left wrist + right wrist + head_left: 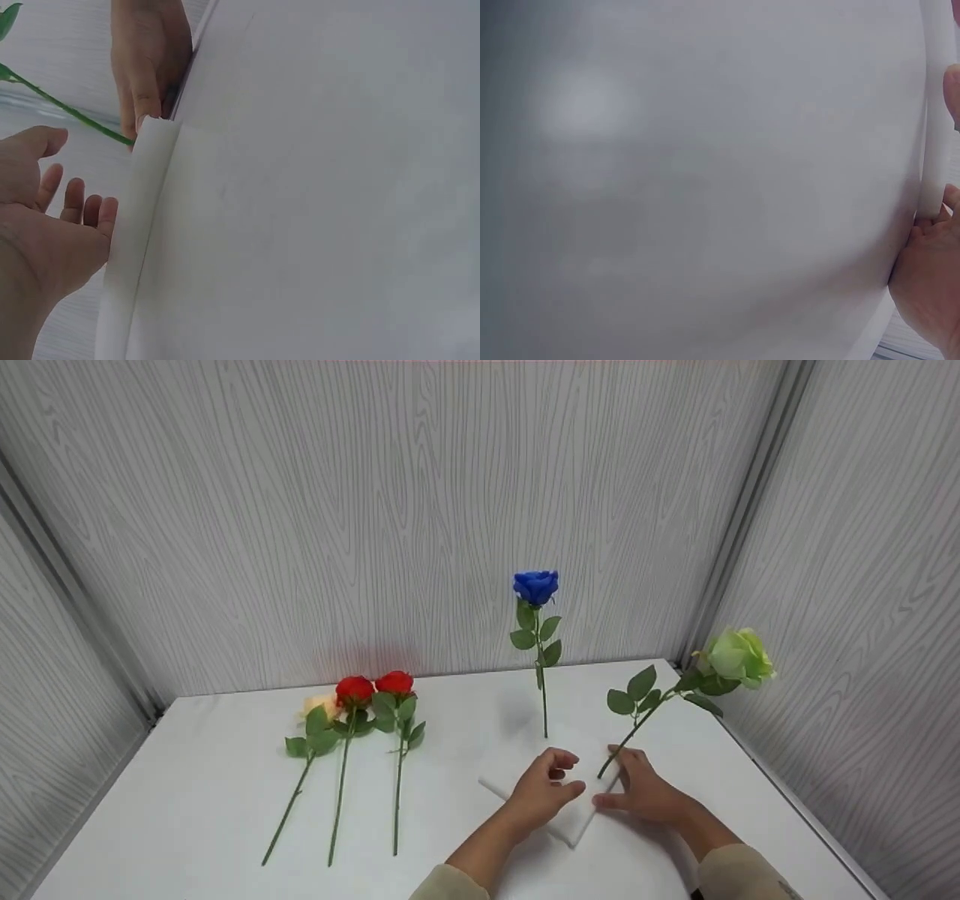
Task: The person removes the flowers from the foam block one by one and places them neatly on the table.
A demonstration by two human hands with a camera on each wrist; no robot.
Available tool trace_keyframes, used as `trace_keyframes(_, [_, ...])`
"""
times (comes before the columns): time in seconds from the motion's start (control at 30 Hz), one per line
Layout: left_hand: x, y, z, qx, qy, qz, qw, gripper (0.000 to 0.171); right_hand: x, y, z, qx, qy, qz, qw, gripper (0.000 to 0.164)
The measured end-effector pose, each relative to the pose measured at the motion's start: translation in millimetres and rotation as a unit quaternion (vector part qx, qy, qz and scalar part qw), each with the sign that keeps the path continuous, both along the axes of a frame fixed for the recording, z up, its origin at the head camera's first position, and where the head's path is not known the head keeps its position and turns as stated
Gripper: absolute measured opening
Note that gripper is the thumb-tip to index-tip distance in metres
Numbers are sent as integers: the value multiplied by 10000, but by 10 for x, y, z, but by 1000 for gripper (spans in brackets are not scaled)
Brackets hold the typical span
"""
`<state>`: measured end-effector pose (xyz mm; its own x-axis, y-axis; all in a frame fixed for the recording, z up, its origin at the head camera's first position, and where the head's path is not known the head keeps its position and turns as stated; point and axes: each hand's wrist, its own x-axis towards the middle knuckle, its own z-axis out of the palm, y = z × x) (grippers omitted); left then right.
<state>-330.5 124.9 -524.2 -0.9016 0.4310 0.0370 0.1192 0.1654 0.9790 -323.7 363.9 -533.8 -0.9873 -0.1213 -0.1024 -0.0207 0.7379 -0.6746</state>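
Observation:
A blue rose (535, 588) stands upright by its stem on a white slab (579, 826). The pale green rose (736, 658) leans far to the right, the foot of its stem over the slab between both hands. My right hand (651, 793) grips the slab's right edge, thumb on the near side and fingers farther back. Close by, my left hand (541, 793) hovers over the slab with loosely bent fingers and holds nothing. In the left wrist view the green stem (71, 112) meets the slab's end beside the right hand's fingertips.
To the left, two red roses (354, 690) and a cream rose (321, 708) lie on the white table (187, 780), their stems toward me. Grey wood-grain panels (300, 525) close off the back and both sides.

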Motion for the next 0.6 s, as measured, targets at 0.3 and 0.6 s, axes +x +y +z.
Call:
trace_keyframes(0.3, [-42,212,54,82,-170,-29,9998,30,-12,22,-43,-5,18,36,10000,115])
trace_keyframes(0.6, [-84,446,-2,469,-219,108,9986,32,-20,21,-31,101,106,34,9999,112])
